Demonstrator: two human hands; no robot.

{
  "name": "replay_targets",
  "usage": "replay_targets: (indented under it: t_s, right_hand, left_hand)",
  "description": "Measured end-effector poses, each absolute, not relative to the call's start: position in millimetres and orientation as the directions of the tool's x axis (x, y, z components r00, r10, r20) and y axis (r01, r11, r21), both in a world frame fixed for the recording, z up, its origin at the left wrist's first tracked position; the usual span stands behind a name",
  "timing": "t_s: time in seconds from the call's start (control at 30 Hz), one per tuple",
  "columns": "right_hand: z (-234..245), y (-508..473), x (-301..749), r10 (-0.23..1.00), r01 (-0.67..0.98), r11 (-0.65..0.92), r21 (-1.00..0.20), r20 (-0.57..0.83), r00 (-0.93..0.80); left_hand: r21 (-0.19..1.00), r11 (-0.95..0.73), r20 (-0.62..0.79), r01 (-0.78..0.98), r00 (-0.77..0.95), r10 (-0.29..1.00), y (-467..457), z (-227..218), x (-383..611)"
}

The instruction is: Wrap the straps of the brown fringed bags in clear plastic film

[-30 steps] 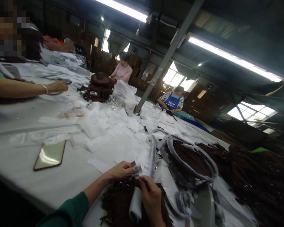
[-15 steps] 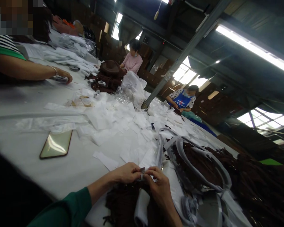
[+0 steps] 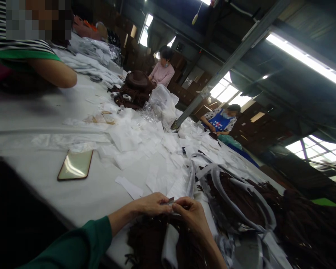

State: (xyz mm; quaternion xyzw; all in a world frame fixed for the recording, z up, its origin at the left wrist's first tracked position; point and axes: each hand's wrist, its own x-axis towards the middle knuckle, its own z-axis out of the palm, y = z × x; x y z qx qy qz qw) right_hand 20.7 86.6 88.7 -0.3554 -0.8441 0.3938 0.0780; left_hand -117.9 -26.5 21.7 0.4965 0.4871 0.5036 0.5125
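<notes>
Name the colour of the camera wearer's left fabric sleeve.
The left sleeve is green, clearest in head view.

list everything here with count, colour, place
table: one, white, centre
phone: one, pale, table's left
papers: many, white, centre
plastic bag: one, whitish, behind papers
pile: one, brown, beside plastic bag
straps: several, greyish, right
cloth heap: one, dark brown, far right
fringed item: one, dark brown, bottom centre
post: one, grey, background
lamps: two, white, overhead
windows: several, white, background
people: three, striped, pink, blue clothes, around table
small piece: one, grey, bottom centre
left hand: one, green-sleeved, holding small piece
right hand: one, at small piece
</notes>
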Motion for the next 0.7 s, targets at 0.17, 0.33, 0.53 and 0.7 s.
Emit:
replay_targets:
  t_s: [0.17, 0.33, 0.53, 0.7]
  right_hand:
    - [97, 92, 14, 0.548, 0.458, 0.552, -0.696, -0.111, -0.829]
    - [106, 91, 11, 0.314, 0.311, 0.761, -0.569, -0.096, -0.945]
    - [107, 90, 18, 0.215, 0.171, 0.830, -0.530, 0.021, -0.977]
    - [122, 87, 20, 0.061, 0.091, 0.900, -0.426, -0.083, -0.995]
  left_hand:
    - [1.000, -0.008, 0.009, 0.013, -0.013, 1.000, -26, 18, -117]
    - [1.000, -0.006, 0.005, -0.015, -0.037, 0.999, -27, 17, -116]
    - [0.993, -0.006, 0.002, -0.114, -0.035, 0.999, -26, 14, -113]
    - [0.981, -0.006, 0.007, -0.193, 0.003, 1.000, -24, 10, -111]
